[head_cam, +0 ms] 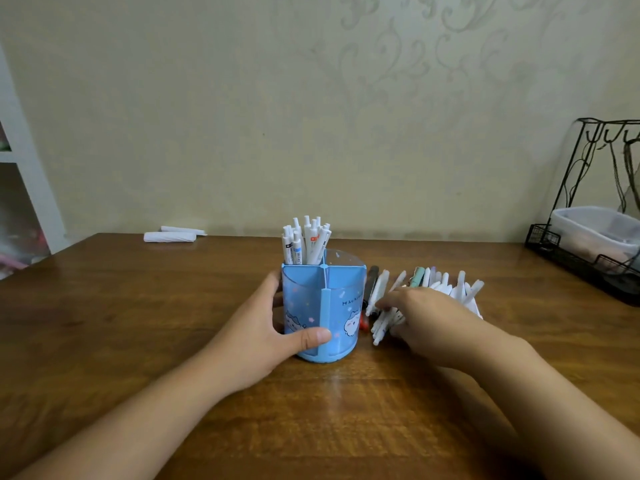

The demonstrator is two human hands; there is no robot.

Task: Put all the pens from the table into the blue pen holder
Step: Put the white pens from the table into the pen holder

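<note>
Steadying the holder while the other hand gathers pens from the pile.

The left hand (266, 327) wraps the round, translucent blue plastic pen holder (323, 306) at mid-table, thumb across its front. A bunch of white pens (306, 242) already stands in its back-left compartment; the front compartments look empty. The right hand (426, 313) lies over the loose heap of mostly white pens (446, 289) on the wooden table (138, 323) just right of the holder, fingers reaching down among them; whether they pinch one yet I cannot tell. Better to lift only a few, aligned, and drop them upright into a front compartment, keeping the holder braced against tipping.
</note>
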